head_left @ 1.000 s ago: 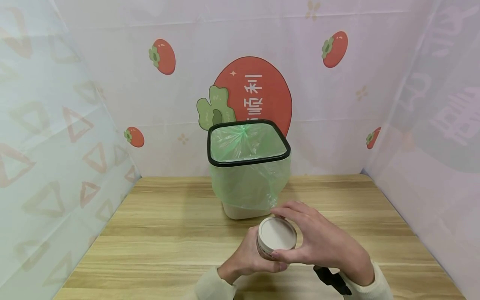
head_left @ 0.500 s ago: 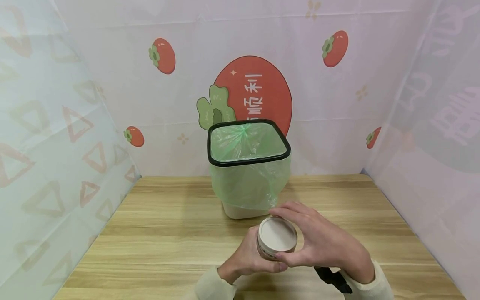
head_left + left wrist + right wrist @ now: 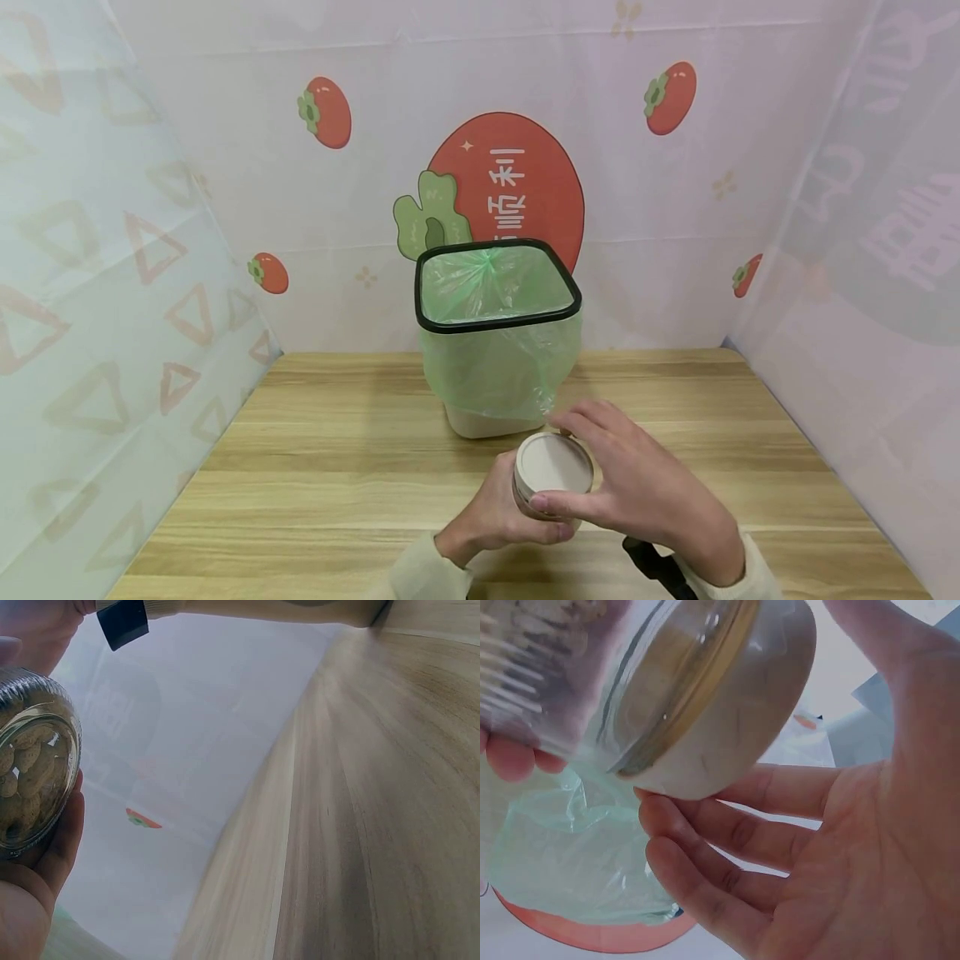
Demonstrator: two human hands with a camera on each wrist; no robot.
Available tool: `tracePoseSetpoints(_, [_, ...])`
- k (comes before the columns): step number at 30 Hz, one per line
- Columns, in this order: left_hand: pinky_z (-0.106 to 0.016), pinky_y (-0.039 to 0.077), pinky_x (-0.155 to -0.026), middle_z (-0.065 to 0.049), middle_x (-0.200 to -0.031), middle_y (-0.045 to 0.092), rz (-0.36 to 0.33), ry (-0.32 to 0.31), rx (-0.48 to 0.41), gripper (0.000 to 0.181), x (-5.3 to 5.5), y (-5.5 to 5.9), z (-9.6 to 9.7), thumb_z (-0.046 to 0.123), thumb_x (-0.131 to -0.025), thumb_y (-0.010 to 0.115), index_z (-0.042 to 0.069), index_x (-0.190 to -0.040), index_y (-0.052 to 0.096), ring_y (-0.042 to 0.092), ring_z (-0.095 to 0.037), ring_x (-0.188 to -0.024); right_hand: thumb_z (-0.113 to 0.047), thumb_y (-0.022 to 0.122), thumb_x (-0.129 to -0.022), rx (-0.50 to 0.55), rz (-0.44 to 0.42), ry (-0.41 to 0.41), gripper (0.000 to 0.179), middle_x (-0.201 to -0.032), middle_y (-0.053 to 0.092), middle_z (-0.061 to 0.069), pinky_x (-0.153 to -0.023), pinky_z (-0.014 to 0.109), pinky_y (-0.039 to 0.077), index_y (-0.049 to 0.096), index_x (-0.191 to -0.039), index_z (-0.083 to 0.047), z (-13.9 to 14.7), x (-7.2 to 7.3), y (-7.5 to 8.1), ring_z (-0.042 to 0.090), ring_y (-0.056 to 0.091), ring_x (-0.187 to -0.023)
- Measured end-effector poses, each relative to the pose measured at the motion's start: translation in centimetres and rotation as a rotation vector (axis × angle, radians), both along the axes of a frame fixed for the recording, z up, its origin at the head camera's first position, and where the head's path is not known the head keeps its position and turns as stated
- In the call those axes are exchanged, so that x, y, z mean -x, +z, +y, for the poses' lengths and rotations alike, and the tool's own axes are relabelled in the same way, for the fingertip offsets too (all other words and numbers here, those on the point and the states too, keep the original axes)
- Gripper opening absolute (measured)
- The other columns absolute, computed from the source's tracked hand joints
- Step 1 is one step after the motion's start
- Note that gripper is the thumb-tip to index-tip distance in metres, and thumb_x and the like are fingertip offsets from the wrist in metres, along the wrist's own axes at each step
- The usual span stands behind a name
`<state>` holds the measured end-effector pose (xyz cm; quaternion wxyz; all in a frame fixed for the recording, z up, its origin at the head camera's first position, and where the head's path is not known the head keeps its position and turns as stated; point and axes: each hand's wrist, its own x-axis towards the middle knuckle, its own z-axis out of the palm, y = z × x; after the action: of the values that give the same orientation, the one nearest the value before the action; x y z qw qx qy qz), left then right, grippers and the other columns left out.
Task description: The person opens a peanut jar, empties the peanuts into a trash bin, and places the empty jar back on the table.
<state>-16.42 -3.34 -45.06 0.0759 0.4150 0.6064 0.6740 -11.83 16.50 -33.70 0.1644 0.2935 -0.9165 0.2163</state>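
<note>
My left hand (image 3: 498,508) grips the body of a clear jar (image 3: 34,769), which stands upright in the head view. Brown, rounded pieces show through its glassy bottom in the left wrist view. On top sits a cream lid (image 3: 555,463), still against the jar's mouth. My right hand (image 3: 637,479) holds this lid by its edge, thumb at the near side and fingers at the far side. In the right wrist view, the curled fingers (image 3: 739,829) touch the lid's rim, and a few left fingertips (image 3: 514,759) show under the jar body.
Behind the hands stands a pale bin (image 3: 487,425) lined with a green plastic bag (image 3: 495,375) and topped by a black rim (image 3: 498,323). Wood-grain tabletop (image 3: 322,483) spreads around it. Printed cloth walls (image 3: 375,167) enclose the back and both sides.
My right hand has shifted round the lid, its thumb moving left along the near edge and its fingers slightly right at the far edge. The left hand and jar stay almost in place.
</note>
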Motion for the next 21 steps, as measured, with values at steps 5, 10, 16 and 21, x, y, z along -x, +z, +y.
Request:
tracePoseSetpoints(5, [-0.035,0.061,-0.096,-0.019,-0.124,0.07,0.001,0.014,0.01,0.069,0.0,-0.08,0.0,0.003,-0.076,0.085,0.008,-0.139,0.058,0.069,-0.012,-0.11,-0.062,0.085,-0.08,0.013,0.031,0.032,0.057,-0.115,0.063,-0.011,-0.079,0.024,0.054,0.071,-0.117,-0.023,-0.17,0.17,-0.16,0.006,0.057,-0.103])
tracePoseSetpoints(10, [-0.034,0.06,-0.097,-0.018,-0.124,0.07,-0.001,0.022,0.018,0.069,-0.01,-0.06,0.04,0.003,-0.076,0.086,0.009,-0.139,0.058,0.069,-0.012,-0.11,-0.059,0.086,-0.081,0.023,0.024,0.061,0.053,-0.111,0.062,-0.011,-0.075,0.021,0.052,0.071,-0.116,-0.022,-0.13,0.4,-0.19,0.004,0.056,-0.099])
tracePoseSetpoints(16, [-0.034,0.06,-0.097,-0.018,-0.124,0.07,0.009,0.03,0.026,0.069,-0.01,0.02,0.08,0.005,-0.077,0.087,0.009,-0.139,0.058,0.069,-0.013,-0.11,-0.059,0.086,-0.08,0.02,-0.002,0.071,0.056,-0.112,0.063,-0.012,-0.075,0.02,0.052,0.071,-0.119,-0.021,-0.06,0.51,-0.11,0.003,0.056,-0.099])
tracePoseSetpoints(21, [-0.034,0.06,-0.098,-0.019,-0.124,0.07,0.013,0.034,0.028,0.069,0.0,-0.03,0.08,0.005,-0.077,0.087,0.009,-0.14,0.057,0.069,-0.013,-0.11,-0.055,0.087,-0.08,0.019,-0.013,0.078,0.056,-0.113,0.064,-0.013,-0.076,0.019,0.052,0.071,-0.121,-0.02,0.05,0.55,-0.03,0.003,0.056,-0.101])
